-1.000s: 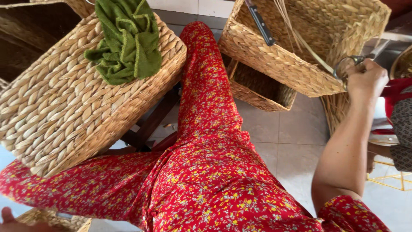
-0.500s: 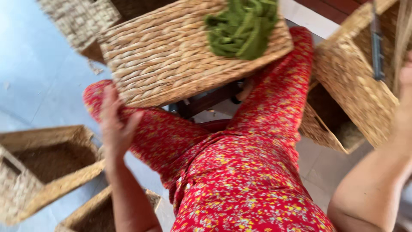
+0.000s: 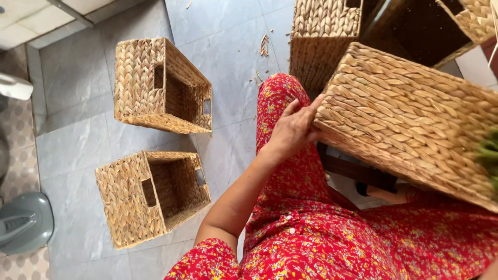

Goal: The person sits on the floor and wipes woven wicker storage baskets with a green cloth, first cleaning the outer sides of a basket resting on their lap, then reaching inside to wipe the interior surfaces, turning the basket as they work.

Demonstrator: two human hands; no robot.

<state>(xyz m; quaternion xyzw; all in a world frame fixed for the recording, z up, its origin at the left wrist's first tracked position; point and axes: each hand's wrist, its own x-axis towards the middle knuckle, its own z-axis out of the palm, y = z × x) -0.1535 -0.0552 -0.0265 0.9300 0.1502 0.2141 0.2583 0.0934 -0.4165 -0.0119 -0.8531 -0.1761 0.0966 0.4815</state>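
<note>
Left hand [image 3: 293, 129]: grip spread flat, fingers on the near corner of the big basket [image 3: 410, 116], not closed round it; half a second ago it lay on the knee, so it has come up to steady the work. Right hand: out of view; a second ago it reached to 2 o'clock.
Big basket: bottom up over the lap in red floral cloth [image 3: 332, 233], at 3 o'clock of the hand.
Green cloth [image 3: 488, 155]: on the basket, right edge.
Two small baskets on the floor [image 3: 83, 93]: one [image 3: 161, 85] at 10 o'clock, one [image 3: 150, 197] at 8 o'clock.
Another basket [image 3: 324, 36] at 12 o'clock.
</note>
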